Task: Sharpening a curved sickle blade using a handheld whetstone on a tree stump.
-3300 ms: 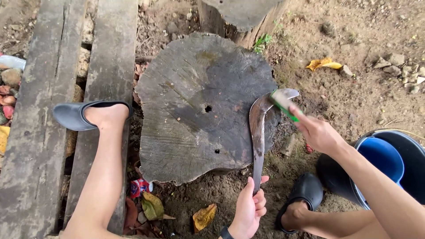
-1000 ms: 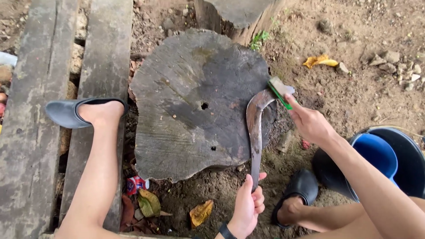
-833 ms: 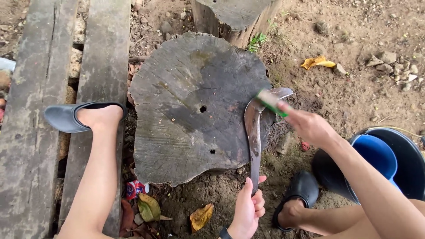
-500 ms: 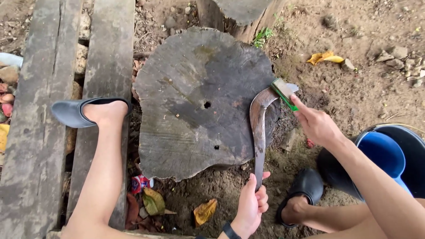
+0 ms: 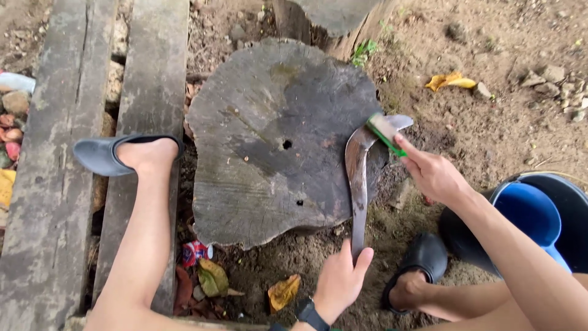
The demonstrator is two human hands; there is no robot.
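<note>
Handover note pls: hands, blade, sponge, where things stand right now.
Left hand: gripping the handle end of the curved blade, pinning it flat on the right edge of the wooden stump.
Right hand: pressing a green scrub sponge on the blade's tip.
Nearby: blue scoop in a dark bucket at right.
Done: scrubbing under way at the tip; the blade looks dark and stained.
Left: probably the rest of the blade; rinse not seen.

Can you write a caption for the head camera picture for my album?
Left hand grips the handle of a curved blade on a wood stump; right hand presses a green-edged block on it.
</note>
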